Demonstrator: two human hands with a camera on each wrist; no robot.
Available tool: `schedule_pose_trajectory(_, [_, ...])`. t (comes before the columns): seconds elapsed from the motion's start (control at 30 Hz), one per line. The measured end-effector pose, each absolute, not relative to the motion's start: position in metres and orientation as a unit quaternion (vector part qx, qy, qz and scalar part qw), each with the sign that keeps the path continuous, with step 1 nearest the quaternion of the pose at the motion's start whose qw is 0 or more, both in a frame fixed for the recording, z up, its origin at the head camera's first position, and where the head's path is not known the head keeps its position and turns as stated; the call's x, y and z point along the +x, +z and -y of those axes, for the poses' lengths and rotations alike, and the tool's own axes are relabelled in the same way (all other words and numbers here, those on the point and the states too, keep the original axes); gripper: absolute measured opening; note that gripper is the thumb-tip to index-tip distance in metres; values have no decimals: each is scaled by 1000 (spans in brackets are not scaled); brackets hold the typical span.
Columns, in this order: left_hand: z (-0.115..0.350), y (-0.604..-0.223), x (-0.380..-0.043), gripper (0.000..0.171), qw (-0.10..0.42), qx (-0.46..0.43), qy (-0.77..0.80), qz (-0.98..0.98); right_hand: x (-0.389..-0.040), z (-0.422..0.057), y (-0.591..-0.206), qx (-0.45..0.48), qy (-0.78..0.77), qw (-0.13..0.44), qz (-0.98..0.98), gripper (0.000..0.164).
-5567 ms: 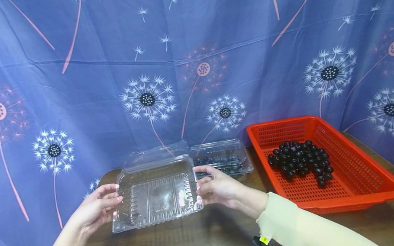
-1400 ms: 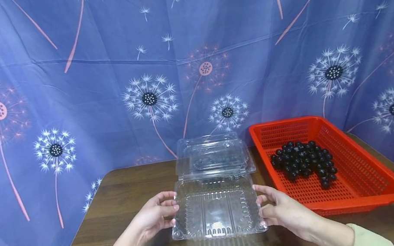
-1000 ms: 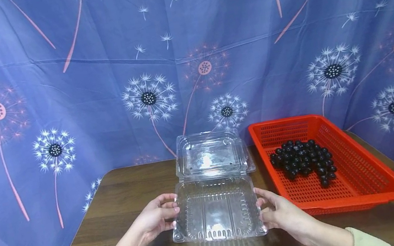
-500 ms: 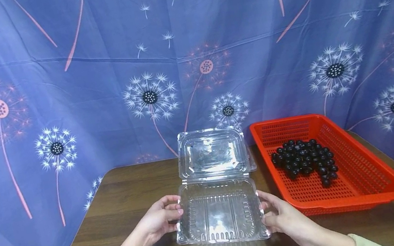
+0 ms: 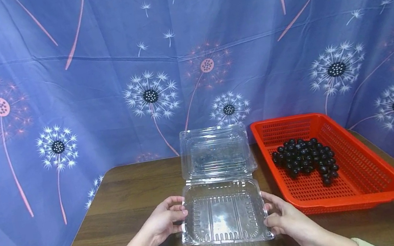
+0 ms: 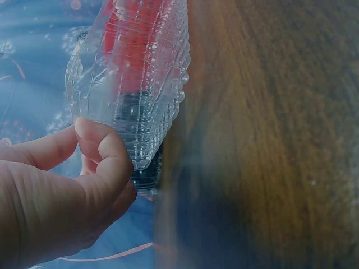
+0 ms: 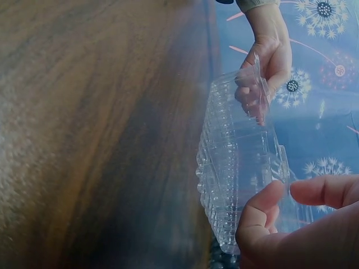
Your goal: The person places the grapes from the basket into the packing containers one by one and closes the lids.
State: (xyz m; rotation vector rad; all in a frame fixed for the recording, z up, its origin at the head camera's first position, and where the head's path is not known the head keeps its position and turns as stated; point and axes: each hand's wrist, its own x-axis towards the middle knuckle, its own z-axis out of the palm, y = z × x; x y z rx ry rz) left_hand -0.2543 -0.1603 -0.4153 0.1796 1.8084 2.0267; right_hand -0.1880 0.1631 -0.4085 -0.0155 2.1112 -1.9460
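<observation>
A hinged clear plastic clamshell (image 5: 223, 217) is held over the wooden table, its ribbed base facing up with nothing in it. Its lid (image 5: 214, 150) stands raised at the back, leaning toward the curtain. My left hand (image 5: 162, 220) pinches the base's left rim between thumb and fingers. On the opposite side, my right hand (image 5: 286, 218) pinches the right rim. In the left wrist view, the ribbed underside shows close over the table. A second clear box (image 6: 147, 178) with dark contents stands behind, mostly hidden by the raised lid in the head view.
To the right, a red perforated plastic basket (image 5: 357, 201) holds a pile of dark round grapes (image 5: 304, 160). A blue dandelion-print curtain (image 5: 104, 91) hangs behind the wooden table (image 5: 128, 183) and along its sides.
Both hands have brought the clamshell right and toward me, from beside the second box to in front of it. Over the last second the lid has tilted more upright, with a small rightward drift.
</observation>
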Motion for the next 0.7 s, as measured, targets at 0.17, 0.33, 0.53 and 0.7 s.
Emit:
schedule_pose_trajectory(0.17, [158, -418, -253, 42, 214, 61, 728, -649, -187, -165, -413, -12, -675, 138, -724, 85])
schedule_pose_trajectory(0.33, [157, -422, -254, 43, 217, 58, 727, -649, -187, -167, -416, -15, -679, 137, -721, 86])
schedule_pose_trajectory(0.53, [154, -424, -253, 47, 222, 52, 725, -650, -187, -170, -418, -9, -688, 137, -713, 86])
schedule_pose_trajectory(0.7, [153, -424, -252, 49, 230, 53, 726, -646, -185, -174, -422, -11, -704, 143, -696, 83])
